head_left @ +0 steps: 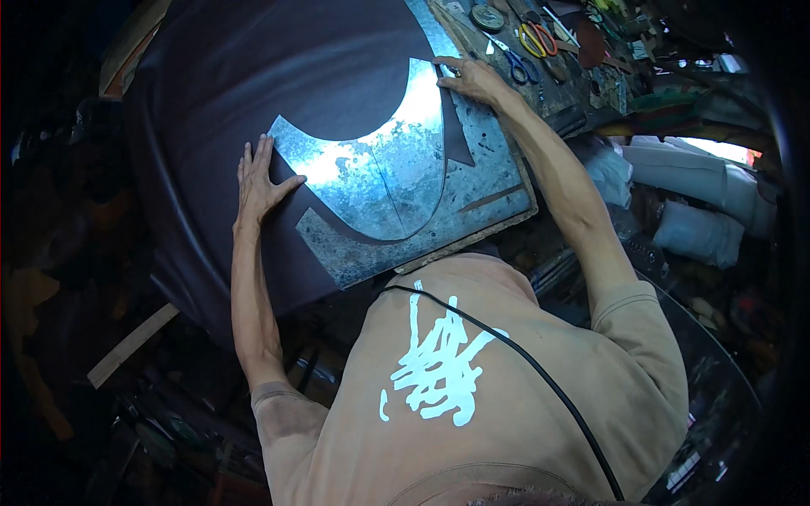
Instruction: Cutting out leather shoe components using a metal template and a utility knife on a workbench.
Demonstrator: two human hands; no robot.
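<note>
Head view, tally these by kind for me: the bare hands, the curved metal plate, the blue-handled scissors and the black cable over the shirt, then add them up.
Hands: 2 (left hand, right hand)
Curved metal plate: 1
Blue-handled scissors: 1 pair
Black cable: 1
Total: 5

White brush-like lettering [434, 367] crosses the tan shirt [506, 409]; dark marks [439, 153] near the right edge of the metal template [380, 181] are too small to read.
</note>
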